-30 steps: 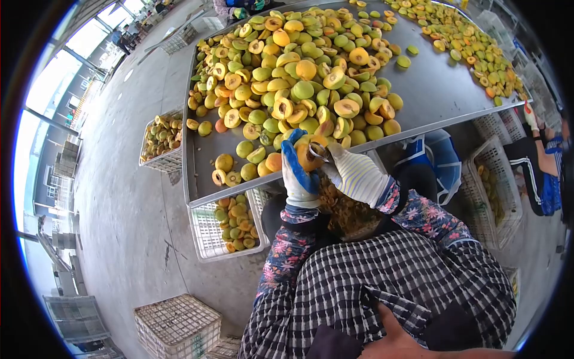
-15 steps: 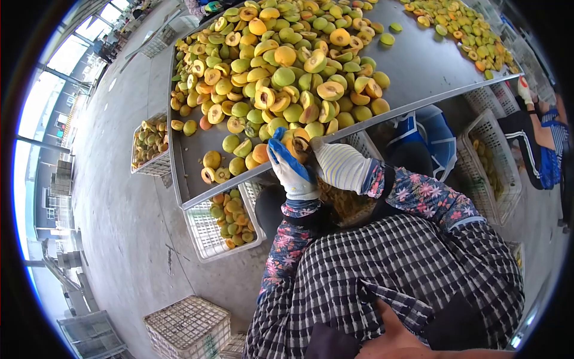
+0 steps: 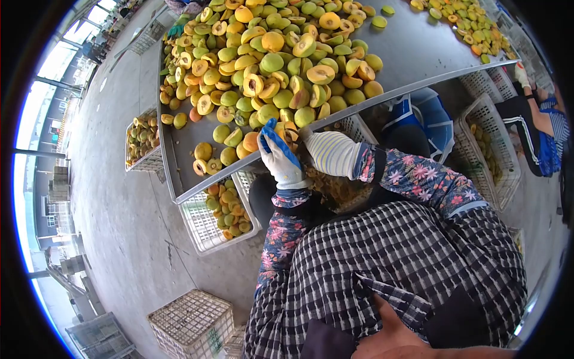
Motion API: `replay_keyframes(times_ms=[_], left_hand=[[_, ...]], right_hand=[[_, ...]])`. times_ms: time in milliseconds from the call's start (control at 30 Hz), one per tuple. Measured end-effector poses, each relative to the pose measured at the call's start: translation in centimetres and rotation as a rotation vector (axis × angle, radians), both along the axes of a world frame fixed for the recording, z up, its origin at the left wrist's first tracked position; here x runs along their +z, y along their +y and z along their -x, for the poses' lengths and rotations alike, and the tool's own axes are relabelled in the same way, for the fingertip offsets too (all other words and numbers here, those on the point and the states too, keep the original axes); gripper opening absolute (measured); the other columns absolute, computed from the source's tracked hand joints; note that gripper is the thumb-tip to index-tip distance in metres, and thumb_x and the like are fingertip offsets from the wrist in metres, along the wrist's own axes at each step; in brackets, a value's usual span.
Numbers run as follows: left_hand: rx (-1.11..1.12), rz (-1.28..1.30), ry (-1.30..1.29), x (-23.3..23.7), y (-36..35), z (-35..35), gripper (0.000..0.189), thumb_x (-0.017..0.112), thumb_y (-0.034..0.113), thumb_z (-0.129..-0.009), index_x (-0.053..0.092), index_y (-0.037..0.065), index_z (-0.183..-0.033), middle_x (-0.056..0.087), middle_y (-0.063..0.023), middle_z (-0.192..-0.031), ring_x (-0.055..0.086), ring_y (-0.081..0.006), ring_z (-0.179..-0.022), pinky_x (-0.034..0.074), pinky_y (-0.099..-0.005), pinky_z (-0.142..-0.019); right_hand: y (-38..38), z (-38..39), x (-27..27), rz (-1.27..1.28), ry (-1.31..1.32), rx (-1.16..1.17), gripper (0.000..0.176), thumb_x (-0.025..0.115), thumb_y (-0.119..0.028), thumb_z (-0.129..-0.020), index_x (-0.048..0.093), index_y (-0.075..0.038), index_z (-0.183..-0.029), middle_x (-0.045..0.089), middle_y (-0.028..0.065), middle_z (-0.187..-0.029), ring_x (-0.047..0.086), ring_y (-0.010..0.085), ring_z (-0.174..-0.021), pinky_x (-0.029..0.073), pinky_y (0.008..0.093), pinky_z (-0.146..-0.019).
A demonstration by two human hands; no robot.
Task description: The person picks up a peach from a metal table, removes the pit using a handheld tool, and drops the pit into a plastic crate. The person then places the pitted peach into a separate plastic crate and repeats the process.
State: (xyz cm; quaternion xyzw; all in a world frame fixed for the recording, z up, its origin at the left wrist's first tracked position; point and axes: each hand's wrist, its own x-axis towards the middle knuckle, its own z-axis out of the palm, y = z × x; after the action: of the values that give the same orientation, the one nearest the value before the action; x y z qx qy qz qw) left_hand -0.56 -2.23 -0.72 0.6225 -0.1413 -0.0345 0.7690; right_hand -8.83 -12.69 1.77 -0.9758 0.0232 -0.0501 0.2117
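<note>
My left hand [image 3: 279, 157], in a white glove with a blue palm, curls around a cut peach half [image 3: 291, 133] at the table's front edge. Only part of that fruit shows between the hands. My right hand [image 3: 333, 154], in a white striped glove, is closed right beside it with its fingertips at the fruit. Whatever the right fingers grip is hidden. Just beyond, a big heap of yellow-green peach halves [image 3: 272, 63] covers much of the metal table [image 3: 406, 51], several with the cut face up. Below the hands sits a container of brownish scraps [image 3: 338, 190], partly hidden.
A white crate of peach halves [image 3: 206, 230] stands under the table's front left. Another filled crate [image 3: 156, 157] is at its left side. Blue bags [image 3: 433, 122] and crates [image 3: 502, 161] lie right. A co-worker [image 3: 544, 125] is far right; a green-gloved hand [image 3: 176, 29] reaches in back left.
The whole view has shifted slightly, so table and hands appear a little further left and up. Both hands stay together at the peach half. The green-gloved hand now shows by the heap's back left.
</note>
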Motion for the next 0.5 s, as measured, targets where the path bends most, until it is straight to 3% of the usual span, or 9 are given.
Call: replay_keyframes(times_ms=[33,100,167,233,367,500], left_hand=[[-0.011,0.009,0.095,0.3,0.0,0.0,0.039,0.039,0.029,-0.107,0.052,-0.004,-0.125,0.058,-0.0123,-0.129,0.054,-0.0179,-0.115,0.042,-0.0326,-0.103],[0.024,-0.036,-0.161,-1.5,-0.1,-0.5,0.037,0.043,0.025,-0.106,0.049,-0.004,-0.128,0.057,-0.0131,-0.129,0.054,-0.0206,-0.116,0.042,-0.0333,-0.103],[0.072,-0.18,-0.403,-2.5,0.1,-1.0,0.038,0.053,0.019,-0.097,0.05,-0.003,-0.127,0.058,-0.0146,-0.127,0.055,-0.0255,-0.115,0.042,-0.0354,-0.102],[0.135,-0.434,-0.62,-0.4,1.0,-0.9,0.044,0.069,0.012,-0.082,0.055,-0.002,-0.121,0.059,-0.0168,-0.123,0.055,-0.0324,-0.115,0.042,-0.0389,-0.101],[0.148,-0.434,-0.596,0.9,1.2,-0.5,0.042,0.068,0.008,-0.08,0.057,-0.002,-0.119,0.06,-0.016,-0.121,0.055,-0.0338,-0.115,0.042,-0.0391,-0.101],[0.135,-0.604,-0.722,0.9,1.6,-0.7,0.049,0.07,0.007,-0.075,0.055,-0.003,-0.12,0.059,-0.0169,-0.121,0.055,-0.0365,-0.114,0.043,-0.0415,-0.099]], right_hand=[[0.0,-0.1,0.3,0.015,0.051,-0.013,0.033,0.059,-0.015,-0.084,0.051,0.007,-0.106,0.066,0.0213,-0.072,0.067,0.0373,-0.07,0.053,0.0448,-0.06],[0.0,-0.1,0.6,-0.03,0.044,-0.025,0.033,0.059,-0.017,-0.086,0.051,0.007,-0.106,0.065,0.0225,-0.073,0.066,0.0394,-0.072,0.053,0.0457,-0.063],[-0.1,-0.2,-0.4,-0.15,-0.07,-0.014,0.033,0.06,-0.019,-0.088,0.05,0.007,-0.106,0.065,0.0244,-0.077,0.065,0.0421,-0.076,0.052,0.0464,-0.067],[-0.6,-0.5,-2.2,-0.351,-0.204,0.018,0.035,0.062,-0.022,-0.09,0.049,0.005,-0.11,0.065,0.0258,-0.086,0.063,0.0453,-0.085,0.051,0.0466,-0.074],[-1.3,0.2,-3.3,-0.391,-0.282,-0.019,0.036,0.064,-0.024,-0.091,0.05,-0.001,-0.115,0.066,0.0218,-0.09,0.064,0.043,-0.087,0.051,0.0464,-0.075],[-0.7,1.1,1.8,-0.245,-0.306,-0.065,0.037,0.063,-0.028,-0.092,0.053,-0.005,-0.119,0.068,0.0187,-0.087,0.066,0.0391,-0.08,0.052,0.0457,-0.07]])
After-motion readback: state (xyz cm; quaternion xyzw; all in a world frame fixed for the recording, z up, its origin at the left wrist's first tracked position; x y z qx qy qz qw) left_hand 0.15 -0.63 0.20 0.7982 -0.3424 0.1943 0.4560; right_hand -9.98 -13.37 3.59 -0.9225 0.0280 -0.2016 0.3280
